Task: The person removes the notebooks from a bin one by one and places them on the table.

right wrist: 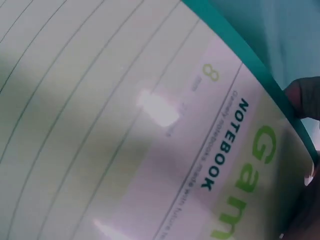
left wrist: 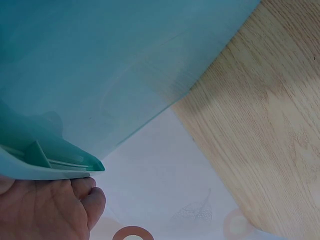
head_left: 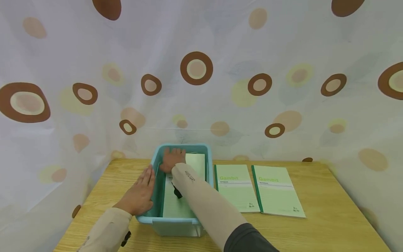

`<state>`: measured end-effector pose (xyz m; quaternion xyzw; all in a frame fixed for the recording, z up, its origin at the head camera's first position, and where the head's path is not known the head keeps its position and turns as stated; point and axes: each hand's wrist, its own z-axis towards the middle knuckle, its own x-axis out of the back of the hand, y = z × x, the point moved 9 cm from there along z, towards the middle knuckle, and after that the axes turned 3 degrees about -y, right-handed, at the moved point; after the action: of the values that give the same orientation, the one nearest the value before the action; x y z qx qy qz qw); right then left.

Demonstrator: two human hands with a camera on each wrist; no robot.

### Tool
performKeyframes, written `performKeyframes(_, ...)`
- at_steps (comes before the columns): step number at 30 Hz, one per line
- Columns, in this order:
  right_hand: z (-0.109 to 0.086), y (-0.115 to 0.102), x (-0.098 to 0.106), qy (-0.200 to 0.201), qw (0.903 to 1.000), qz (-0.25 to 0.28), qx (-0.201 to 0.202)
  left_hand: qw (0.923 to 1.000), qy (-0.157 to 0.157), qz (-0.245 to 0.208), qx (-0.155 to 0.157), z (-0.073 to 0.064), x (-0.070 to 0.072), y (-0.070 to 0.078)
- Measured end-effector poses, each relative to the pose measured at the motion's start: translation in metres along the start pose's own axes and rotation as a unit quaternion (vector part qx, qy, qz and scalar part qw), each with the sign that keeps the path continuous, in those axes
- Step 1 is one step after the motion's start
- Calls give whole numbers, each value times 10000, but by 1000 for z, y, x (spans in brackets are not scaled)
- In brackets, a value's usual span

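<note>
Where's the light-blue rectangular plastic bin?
Head view, lower middle: the bin stands on the wooden table, left of two pale-green rectangular paper notebooks.

Pale backdrop (head_left: pixel 220 42), brown-ringed and peach-spotted, behind and to both sides of a wood-grain table (head_left: pixel 330 210)

My head camera's looking forward and down from well back, taking in the table (head_left: pixel 327 203) and backdrop (head_left: pixel 220 42). Left wrist camera, tilted, looks close along the blue bin (left wrist: pixel 125 60)'s outer side. Right one's hard over the notebook (right wrist: pixel 110 95), cover nearly filling it. Head and left share the bin; head and right, that notebook.
</note>
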<state>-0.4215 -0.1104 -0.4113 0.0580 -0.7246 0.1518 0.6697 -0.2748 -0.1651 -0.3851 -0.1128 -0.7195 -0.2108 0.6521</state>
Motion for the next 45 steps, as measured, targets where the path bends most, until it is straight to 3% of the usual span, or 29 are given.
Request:
performKeyframes(7,5,7,64,251,9994,236,-31,10000,4,-47,4,-1,0,-2)
performKeyframes(14,-17,13,152,670,9946,788,6,10000,29,-71,26,-3,-2,-4)
performKeyframes(19,-39,39,201,856,9886,1234,129,9997,229,-28,-71,-3,-1,-3)
performKeyframes(24,-65,75,224,1001,9841,1445,271,9997,236,-15,1,-3,-1,-4)
performKeyframes(29,-93,115,220,1052,9840,1415,259,9999,132,-50,51,-2,-2,-3)
performKeyframes(35,-119,157,191,1133,9848,1300,219,10000,51,-55,40,-1,-3,-1)
performKeyframes(39,-130,178,159,1167,9860,1175,192,10000,67,-60,13,0,-2,0)
performKeyframes(45,-143,191,89,955,9898,985,395,9999,34,-71,76,1,-3,-1)
